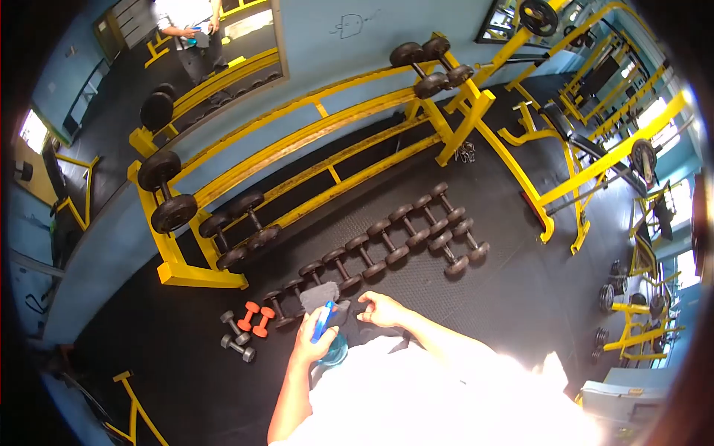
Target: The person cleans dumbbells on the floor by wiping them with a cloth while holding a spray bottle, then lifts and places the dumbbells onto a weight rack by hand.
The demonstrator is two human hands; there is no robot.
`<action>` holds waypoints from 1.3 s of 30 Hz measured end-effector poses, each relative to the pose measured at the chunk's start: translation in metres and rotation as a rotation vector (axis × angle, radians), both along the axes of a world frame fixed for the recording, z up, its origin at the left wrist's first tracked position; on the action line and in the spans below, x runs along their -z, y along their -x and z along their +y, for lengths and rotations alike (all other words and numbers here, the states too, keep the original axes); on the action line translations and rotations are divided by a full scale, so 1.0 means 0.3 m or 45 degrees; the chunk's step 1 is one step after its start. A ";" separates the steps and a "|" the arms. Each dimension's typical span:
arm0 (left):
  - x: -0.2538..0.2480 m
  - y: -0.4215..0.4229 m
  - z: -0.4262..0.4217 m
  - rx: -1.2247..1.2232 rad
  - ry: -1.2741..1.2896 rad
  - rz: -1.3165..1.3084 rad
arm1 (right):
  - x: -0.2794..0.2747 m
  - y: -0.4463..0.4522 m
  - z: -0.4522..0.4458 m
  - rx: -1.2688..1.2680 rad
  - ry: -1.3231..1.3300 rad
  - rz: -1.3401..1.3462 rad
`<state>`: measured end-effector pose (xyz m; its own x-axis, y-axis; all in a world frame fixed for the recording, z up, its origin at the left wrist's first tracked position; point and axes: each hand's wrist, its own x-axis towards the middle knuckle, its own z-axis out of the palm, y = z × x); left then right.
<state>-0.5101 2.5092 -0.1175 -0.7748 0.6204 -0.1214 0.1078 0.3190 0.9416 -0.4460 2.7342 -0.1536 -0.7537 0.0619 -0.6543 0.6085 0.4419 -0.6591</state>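
Observation:
My left hand [314, 340] is wrapped round a spray bottle with a blue trigger head [323, 321] and a teal, see-through body [337, 352]. A grey cloth [320, 296] sticks out just beyond the same hand, seemingly held along with the bottle. To its right, my right hand [381, 309] hovers in front of my body with fingers loosely bent and apart, nothing visible in them. Past both hands, a row of black dumbbells [364, 256] lies on the dark rubber floor.
A yellow dumbbell rack [320, 108] stands along the blue wall, with a few black dumbbells [169, 192] at its ends. Small orange dumbbells [263, 322] and grey dumbbells [237, 348] lie at left. A mirror [245, 30] reflects a person. Yellow gym machines [547, 186] stand at right.

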 end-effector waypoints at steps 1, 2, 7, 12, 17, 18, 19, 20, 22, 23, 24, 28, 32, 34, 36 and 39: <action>-0.013 -0.017 0.012 0.014 0.018 -0.034 | -0.030 -0.012 0.002 0.021 0.034 -0.022; -0.027 -0.029 0.018 0.074 0.027 -0.061 | -0.024 -0.030 -0.002 0.041 0.040 -0.011; -0.002 -0.073 -0.004 0.306 -0.049 -0.025 | 0.025 -0.068 -0.080 0.147 0.173 0.160; -0.049 -0.074 -0.071 0.394 0.015 0.005 | 0.055 -0.110 -0.184 0.413 0.527 0.308; -0.026 -0.087 -0.113 0.438 -0.155 -0.149 | 0.054 -0.192 -0.223 0.813 0.370 0.468; -0.020 -0.089 -0.109 0.488 -0.132 -0.116 | 0.041 -0.216 -0.224 0.836 0.362 0.459; -0.013 -0.094 -0.106 0.537 -0.108 -0.079 | 0.022 -0.238 -0.221 0.925 0.335 0.470; 0.004 -0.099 -0.101 0.556 -0.105 -0.084 | 0.012 -0.259 -0.220 1.014 0.311 0.485; 0.018 -0.102 -0.076 0.616 -0.141 -0.015 | 0.030 -0.300 -0.211 1.043 0.194 0.471; 0.024 -0.105 -0.062 0.649 -0.147 0.012 | 0.041 -0.318 -0.207 1.095 0.131 0.503; 0.030 -0.108 -0.050 0.663 -0.142 0.009 | 0.052 -0.339 -0.205 1.142 0.067 0.531; -0.003 -0.108 0.032 0.789 0.011 -0.048 | 0.109 -0.390 -0.175 1.266 -0.131 0.596; 0.002 -0.123 0.111 0.840 0.150 -0.076 | 0.121 -0.443 -0.104 1.308 0.050 0.447; 0.013 -0.133 0.160 0.792 -0.005 -0.076 | 0.106 -0.467 -0.059 1.299 0.068 0.411; 0.030 -0.142 0.216 0.769 0.000 -0.125 | 0.087 -0.484 -0.001 1.265 0.086 0.375; 0.045 -0.166 0.317 0.770 0.049 -0.128 | 0.079 -0.502 0.090 1.159 0.202 0.209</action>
